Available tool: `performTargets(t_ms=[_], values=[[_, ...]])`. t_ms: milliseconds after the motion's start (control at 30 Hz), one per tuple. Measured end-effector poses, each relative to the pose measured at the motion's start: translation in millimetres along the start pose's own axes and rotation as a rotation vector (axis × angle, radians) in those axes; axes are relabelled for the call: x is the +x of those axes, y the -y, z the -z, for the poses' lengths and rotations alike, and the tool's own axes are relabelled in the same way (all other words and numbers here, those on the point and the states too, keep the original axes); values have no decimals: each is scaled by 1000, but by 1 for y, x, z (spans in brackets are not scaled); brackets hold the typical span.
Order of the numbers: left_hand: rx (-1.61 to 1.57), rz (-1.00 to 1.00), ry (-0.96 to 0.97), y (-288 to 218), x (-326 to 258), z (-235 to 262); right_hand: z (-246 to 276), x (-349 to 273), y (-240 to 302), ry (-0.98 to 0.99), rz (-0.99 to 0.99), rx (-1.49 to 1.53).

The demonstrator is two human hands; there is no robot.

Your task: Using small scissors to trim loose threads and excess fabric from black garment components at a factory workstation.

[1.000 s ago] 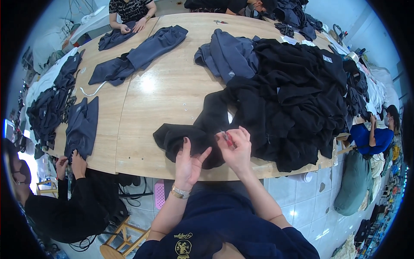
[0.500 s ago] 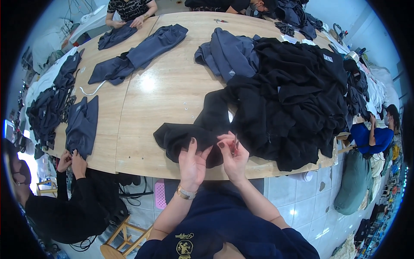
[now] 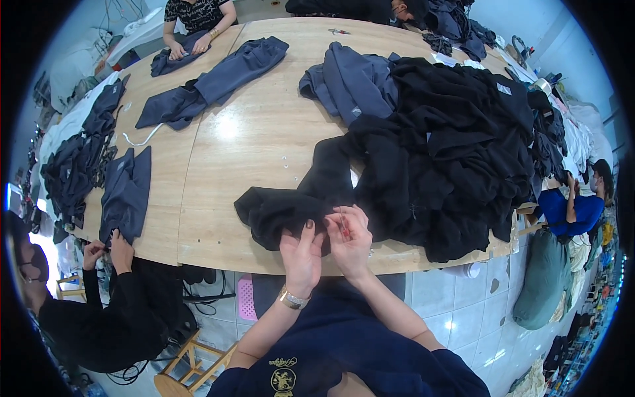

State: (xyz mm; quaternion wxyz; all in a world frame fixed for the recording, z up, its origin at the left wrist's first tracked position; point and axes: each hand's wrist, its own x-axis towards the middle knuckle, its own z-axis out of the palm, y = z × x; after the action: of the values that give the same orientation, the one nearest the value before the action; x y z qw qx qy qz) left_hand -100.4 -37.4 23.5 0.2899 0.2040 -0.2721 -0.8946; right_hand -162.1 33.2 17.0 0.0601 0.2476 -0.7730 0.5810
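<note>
1. While both hands work close together near the table's front edge, the principal article is a black garment [image 3: 271, 210], bunched on the wooden table [image 3: 231, 165] directly before the wearer.
2. Left hand [image 3: 302, 258]: at the near side of the cloth, thumb uppermost, some fingertips hidden by fabric; whether it pinches the cloth cannot be told.
3. Right hand [image 3: 350, 245]: fingers curled closed around a small red tool [image 3: 345, 231], just beside the left fingertips; working end too small to make out.
4. Black pile [image 3: 456, 145]: heaped cloth, right of the garment and meeting it; where one ends and the other begins is unclear.
5. Slate-blue bundle [image 3: 347, 83]: against the pile's far left side.
6. Blue-grey garment [image 3: 211, 86]: laid out farther left, white cord [image 3: 141, 140] by its near end.
7. Step in hand, as judged: fine tool work at one small spot of the black garment.
8. Next move, as judged: calls for cloth steadied by the left hand, tool tip placed precisely, left fingertips clear of it.
</note>
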Motion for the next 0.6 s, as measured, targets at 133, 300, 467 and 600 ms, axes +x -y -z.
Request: performTargets(t_ms=[133, 300, 467, 600], values=[[3, 2, -18, -4, 0, 2, 9, -3, 9, 62, 176, -42], [31, 41, -24, -10, 3, 4, 24, 2, 10, 185, 300, -6], [84, 5, -46, -20, 4, 1, 44, 17, -3, 188, 209, 70], [126, 32, -41, -26, 3, 2, 47, 23, 14, 287, -14, -45]])
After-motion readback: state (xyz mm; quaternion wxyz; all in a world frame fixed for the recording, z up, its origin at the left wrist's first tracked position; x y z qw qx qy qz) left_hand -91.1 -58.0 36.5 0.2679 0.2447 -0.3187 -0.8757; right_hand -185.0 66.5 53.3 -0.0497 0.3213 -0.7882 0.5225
